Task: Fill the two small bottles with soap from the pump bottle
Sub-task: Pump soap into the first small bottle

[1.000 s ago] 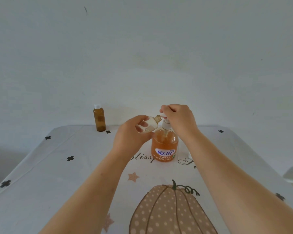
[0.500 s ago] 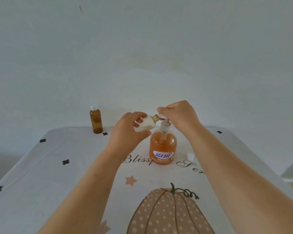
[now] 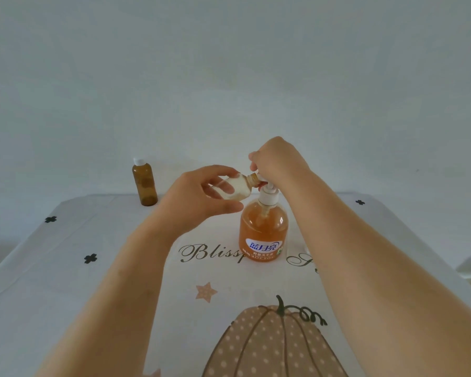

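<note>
The left hand (image 3: 199, 202) holds the open small bottle (image 3: 235, 190) nearly on its side. The forefinger lies along the top and the thumb sits underneath, so the fingers (image 3: 220, 170) are looser and more spread than half a second ago. The bottle's neck points to 3 o'clock and touches the nozzle of the pump bottle (image 3: 263, 232), as it did before.

The right hand (image 3: 278, 161) is curled over the pump head and sits a little higher than it did. The pump bottle stands upright in the middle of the table (image 3: 65, 268), with orange soap up to its shoulder.

The capped amber bottle (image 3: 144, 183) stands upright at 10 o'clock from the pump bottle, well apart, at the table's far edge where it stood earlier.
</note>
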`<state>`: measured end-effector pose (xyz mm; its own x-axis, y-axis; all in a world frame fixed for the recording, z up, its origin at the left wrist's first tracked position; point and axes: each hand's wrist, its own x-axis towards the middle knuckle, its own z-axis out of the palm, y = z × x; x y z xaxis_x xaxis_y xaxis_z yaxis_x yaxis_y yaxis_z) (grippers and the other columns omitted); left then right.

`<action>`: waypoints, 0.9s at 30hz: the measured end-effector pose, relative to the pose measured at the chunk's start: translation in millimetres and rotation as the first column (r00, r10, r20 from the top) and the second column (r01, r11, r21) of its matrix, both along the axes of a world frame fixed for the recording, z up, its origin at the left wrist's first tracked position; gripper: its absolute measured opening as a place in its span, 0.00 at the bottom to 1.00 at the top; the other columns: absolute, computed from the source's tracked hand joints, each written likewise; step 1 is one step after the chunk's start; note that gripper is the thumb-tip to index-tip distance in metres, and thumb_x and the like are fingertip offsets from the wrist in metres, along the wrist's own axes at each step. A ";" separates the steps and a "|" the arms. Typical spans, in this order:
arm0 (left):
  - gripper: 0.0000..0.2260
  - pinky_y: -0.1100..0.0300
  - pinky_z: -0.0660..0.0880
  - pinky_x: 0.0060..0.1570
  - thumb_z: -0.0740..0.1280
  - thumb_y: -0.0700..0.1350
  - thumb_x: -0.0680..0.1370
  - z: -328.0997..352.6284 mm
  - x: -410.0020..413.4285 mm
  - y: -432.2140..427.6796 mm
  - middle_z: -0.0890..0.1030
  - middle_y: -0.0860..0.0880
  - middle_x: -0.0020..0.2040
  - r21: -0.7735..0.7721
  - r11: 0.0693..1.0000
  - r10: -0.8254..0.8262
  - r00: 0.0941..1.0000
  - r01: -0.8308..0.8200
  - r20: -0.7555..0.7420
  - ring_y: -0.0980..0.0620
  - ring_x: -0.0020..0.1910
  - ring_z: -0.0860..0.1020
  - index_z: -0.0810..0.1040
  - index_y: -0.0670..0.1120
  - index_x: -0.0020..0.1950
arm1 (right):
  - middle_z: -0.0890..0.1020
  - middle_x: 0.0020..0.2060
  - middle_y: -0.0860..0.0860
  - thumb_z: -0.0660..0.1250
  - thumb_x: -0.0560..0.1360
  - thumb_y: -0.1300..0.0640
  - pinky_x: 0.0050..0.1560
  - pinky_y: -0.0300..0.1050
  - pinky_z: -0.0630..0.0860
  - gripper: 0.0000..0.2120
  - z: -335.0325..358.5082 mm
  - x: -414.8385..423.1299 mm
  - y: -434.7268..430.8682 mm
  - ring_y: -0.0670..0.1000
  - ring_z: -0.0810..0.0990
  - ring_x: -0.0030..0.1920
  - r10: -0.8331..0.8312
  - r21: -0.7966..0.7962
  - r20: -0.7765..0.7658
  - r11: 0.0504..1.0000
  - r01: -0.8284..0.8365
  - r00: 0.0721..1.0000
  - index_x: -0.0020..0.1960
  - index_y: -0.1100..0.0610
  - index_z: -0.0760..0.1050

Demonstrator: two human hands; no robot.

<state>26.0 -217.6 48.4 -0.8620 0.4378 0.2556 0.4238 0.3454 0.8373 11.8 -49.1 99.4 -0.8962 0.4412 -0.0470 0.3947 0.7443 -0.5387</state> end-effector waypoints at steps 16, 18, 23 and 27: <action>0.21 0.62 0.79 0.45 0.76 0.38 0.70 -9.3 -12.6 -9.5 0.84 0.57 0.49 0.077 0.993 -0.096 0.987 0.087 0.126 0.55 0.47 0.82 0.82 0.60 0.57 | 0.77 0.50 0.51 0.67 0.74 0.69 0.46 0.45 0.74 0.12 -20.2 -12.2 6.6 0.53 0.76 0.44 0.223 0.423 0.185 0.861 -0.282 0.957 0.56 0.58 0.78; 0.21 0.64 0.77 0.43 0.76 0.39 0.70 -9.4 -11.6 -9.1 0.84 0.58 0.49 0.071 0.994 -0.096 0.989 0.088 0.116 0.57 0.46 0.81 0.81 0.60 0.58 | 0.77 0.50 0.51 0.68 0.74 0.68 0.47 0.44 0.75 0.14 -17.7 -9.6 5.8 0.52 0.77 0.46 0.224 0.423 0.185 0.861 -0.283 0.957 0.57 0.57 0.79; 0.22 0.63 0.78 0.43 0.76 0.41 0.70 -4.2 -7.9 -8.4 0.83 0.60 0.49 0.042 0.996 -0.079 0.991 0.075 0.103 0.59 0.45 0.81 0.80 0.61 0.58 | 0.81 0.46 0.53 0.63 0.79 0.63 0.46 0.48 0.77 0.11 -17.1 -6.9 4.8 0.54 0.79 0.43 0.163 0.149 0.048 0.974 -0.169 0.985 0.57 0.59 0.81; 0.22 0.52 0.79 0.53 0.76 0.41 0.70 2.4 -9.4 -8.4 0.84 0.58 0.50 0.052 0.993 -0.113 0.984 0.107 0.137 0.58 0.42 0.81 0.81 0.60 0.60 | 0.84 0.38 0.50 0.63 0.79 0.55 0.44 0.46 0.77 0.12 -8.1 -8.6 5.3 0.52 0.81 0.36 0.084 0.002 -0.046 0.996 -0.084 0.995 0.50 0.58 0.84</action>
